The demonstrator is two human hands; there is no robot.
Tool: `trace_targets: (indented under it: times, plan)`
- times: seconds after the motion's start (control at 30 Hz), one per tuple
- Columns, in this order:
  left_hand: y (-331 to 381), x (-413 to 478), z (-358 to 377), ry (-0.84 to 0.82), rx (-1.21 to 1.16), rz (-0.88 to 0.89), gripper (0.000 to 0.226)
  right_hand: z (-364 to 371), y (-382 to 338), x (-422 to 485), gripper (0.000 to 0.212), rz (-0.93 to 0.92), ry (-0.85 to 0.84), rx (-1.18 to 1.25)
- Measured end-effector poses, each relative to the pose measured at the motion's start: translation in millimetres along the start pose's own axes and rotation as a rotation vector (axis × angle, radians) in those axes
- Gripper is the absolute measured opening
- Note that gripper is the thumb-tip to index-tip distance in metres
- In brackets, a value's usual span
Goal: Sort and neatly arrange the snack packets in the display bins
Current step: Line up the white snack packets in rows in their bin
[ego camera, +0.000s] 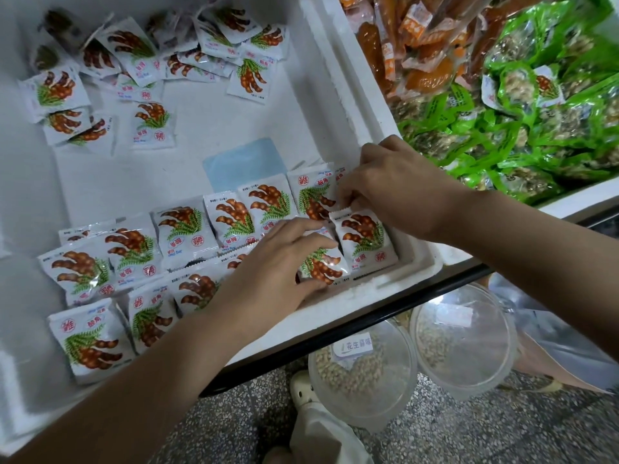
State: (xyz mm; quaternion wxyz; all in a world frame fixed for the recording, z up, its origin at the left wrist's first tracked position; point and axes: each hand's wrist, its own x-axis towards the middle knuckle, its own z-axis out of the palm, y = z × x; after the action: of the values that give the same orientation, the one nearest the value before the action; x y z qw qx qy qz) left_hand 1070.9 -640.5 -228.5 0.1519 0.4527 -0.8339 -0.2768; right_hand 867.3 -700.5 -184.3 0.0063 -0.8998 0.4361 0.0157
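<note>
A white foam bin [368,122] holds white snack packets printed with brown tamarind pods. Several lie lined up in rows along the near side [134,249]; others lie scattered at the far left [140,58]. My left hand [284,259] rests flat on a packet [323,266] near the bin's right corner, fingers spread over it. My right hand [395,189] pinches the top edge of the upright packet [363,234] in that corner. A pale blue patch [241,162] shows on the bin floor.
To the right, another bin holds green packets [536,105] and orange packets [412,38]; one tamarind packet [549,85] lies among the green ones. Below the shelf's black edge [385,313] stand two clear tubs of nuts [361,373]. A speckled floor and a shoe show beneath.
</note>
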Motion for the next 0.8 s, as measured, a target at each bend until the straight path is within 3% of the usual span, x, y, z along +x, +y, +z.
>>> trace_targets:
  times: [0.17,0.33,0.6,0.8]
  plan:
    - [-4,3,3,0.036,-0.035,0.039,0.051,-1,-1,0,0.025,-0.039,-0.060,-0.068]
    - [-2,6,4,0.042,0.080,0.087,0.058,7,0,-8,0.023,-0.108,0.041,-0.225]
    - [-5,4,2,0.027,0.122,0.126,0.050,12,-1,-17,0.028,-0.116,0.087,-0.180]
    - [-3,1,-11,0.038,0.145,0.124,0.041,-6,-4,-6,0.018,-0.079,0.104,-0.054]
